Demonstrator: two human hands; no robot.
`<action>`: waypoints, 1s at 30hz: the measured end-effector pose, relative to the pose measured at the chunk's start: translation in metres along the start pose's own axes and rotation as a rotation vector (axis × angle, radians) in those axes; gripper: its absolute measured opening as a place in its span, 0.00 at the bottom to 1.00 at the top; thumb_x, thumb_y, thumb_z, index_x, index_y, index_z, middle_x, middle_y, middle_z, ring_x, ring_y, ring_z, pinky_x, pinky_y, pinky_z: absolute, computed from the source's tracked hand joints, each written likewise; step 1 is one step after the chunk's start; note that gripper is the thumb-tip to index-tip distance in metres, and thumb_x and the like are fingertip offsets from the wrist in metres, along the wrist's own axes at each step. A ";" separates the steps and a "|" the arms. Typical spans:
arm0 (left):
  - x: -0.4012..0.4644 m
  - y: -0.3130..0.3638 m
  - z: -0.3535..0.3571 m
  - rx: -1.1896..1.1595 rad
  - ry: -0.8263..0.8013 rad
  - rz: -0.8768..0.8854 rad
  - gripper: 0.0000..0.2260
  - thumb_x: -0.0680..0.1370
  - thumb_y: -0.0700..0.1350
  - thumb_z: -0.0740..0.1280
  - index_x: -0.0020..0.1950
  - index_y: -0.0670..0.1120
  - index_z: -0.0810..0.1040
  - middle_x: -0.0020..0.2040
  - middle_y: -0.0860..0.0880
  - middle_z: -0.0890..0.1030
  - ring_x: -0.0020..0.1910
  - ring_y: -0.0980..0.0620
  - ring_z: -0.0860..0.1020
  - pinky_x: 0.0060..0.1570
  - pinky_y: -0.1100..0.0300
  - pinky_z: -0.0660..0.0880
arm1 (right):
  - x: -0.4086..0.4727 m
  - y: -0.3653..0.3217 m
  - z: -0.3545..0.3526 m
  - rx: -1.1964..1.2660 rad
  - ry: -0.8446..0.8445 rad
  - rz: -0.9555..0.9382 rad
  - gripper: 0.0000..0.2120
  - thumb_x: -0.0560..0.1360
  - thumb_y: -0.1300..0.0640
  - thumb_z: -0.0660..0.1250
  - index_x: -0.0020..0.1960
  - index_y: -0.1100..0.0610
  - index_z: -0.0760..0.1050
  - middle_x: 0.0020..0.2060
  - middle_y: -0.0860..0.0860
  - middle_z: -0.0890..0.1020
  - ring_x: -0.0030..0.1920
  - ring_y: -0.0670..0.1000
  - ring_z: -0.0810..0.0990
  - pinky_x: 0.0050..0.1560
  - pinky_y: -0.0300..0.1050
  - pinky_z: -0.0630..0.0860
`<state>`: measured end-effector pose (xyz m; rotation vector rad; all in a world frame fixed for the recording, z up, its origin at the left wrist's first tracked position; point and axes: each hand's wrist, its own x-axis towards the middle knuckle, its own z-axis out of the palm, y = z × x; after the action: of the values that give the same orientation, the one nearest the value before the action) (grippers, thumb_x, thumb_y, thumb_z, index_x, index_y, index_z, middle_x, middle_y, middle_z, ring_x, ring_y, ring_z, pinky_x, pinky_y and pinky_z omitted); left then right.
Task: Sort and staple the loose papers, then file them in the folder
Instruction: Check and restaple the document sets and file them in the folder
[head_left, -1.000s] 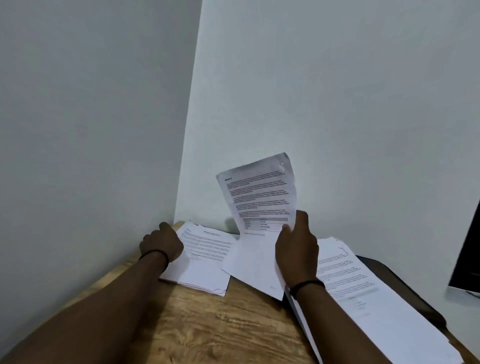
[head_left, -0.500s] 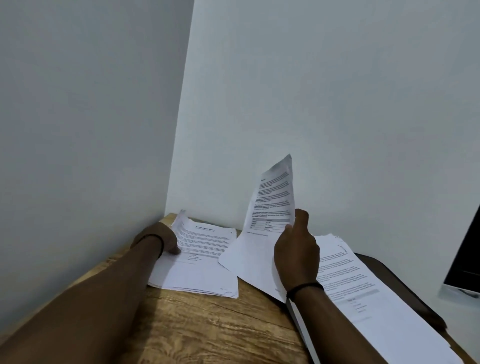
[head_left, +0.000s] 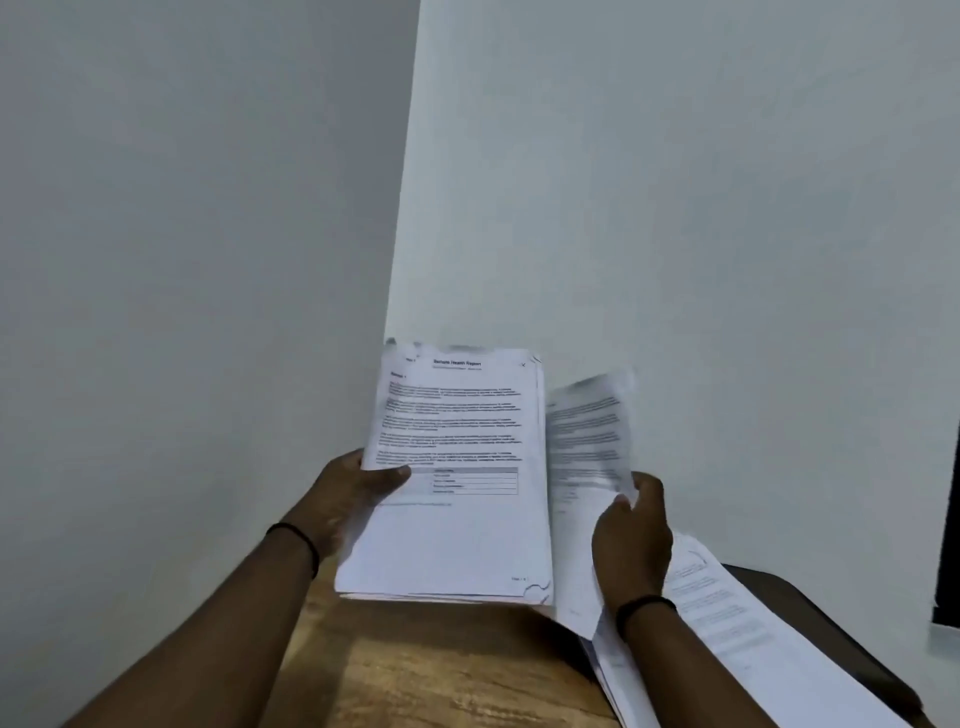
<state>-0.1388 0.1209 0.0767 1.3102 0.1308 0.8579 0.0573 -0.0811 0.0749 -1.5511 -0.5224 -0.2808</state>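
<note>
**Single sheet held just right of the lifted stack, long edges parallel**

The left hand (head_left: 358, 493) grasps a stack of papers (head_left: 452, 483) by its left edge, thumb across the printed top page, and holds it raised above the wooden counter (head_left: 415, 670), tilted toward the viewer. The right hand (head_left: 631, 540) pinches a single sheet (head_left: 587, 441) near its lower right side, thumb in front; the sheet is motion-blurred and stands nearly upright. The deciding relation: the sheet lies immediately to the right of the stack, its left edge running behind or against the stack's right edge (which of the two cannot be resolved), and both have their long axes running bottom to top, roughly parallel. The right hand is therefore the nearer one to carry the sheet leftward onto or behind the stack; the left hand need only steady it. A further spread of loose papers (head_left: 727, 623) lies flat on the counter below the right forearm, resting on a dark surface (head_left: 826, 618) that may be the folder. Sorting appears unfinished; no stapler is visible.
</note>
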 end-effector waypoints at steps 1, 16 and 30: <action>-0.001 0.003 0.006 0.000 -0.012 -0.009 0.21 0.75 0.35 0.71 0.67 0.37 0.76 0.64 0.39 0.80 0.63 0.39 0.79 0.64 0.44 0.74 | 0.001 -0.002 0.001 0.076 -0.057 0.039 0.14 0.81 0.65 0.56 0.64 0.56 0.72 0.52 0.55 0.80 0.47 0.55 0.76 0.47 0.46 0.72; 0.005 -0.022 0.088 -0.064 0.062 -0.037 0.21 0.75 0.48 0.74 0.63 0.37 0.80 0.59 0.40 0.83 0.60 0.40 0.81 0.64 0.49 0.74 | 0.018 -0.005 -0.037 0.283 -0.383 0.109 0.08 0.76 0.60 0.72 0.54 0.57 0.79 0.51 0.53 0.85 0.49 0.52 0.84 0.53 0.50 0.81; 0.015 -0.009 0.110 -0.042 0.117 -0.073 0.18 0.77 0.50 0.71 0.57 0.35 0.82 0.56 0.34 0.82 0.55 0.37 0.81 0.64 0.40 0.74 | 0.026 0.032 -0.046 0.483 -0.308 0.182 0.15 0.75 0.69 0.71 0.59 0.58 0.80 0.53 0.53 0.85 0.54 0.54 0.84 0.57 0.52 0.80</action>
<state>-0.0649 0.0432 0.1075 1.2090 0.2493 0.8706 0.1014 -0.1222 0.0622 -1.1602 -0.6300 0.2179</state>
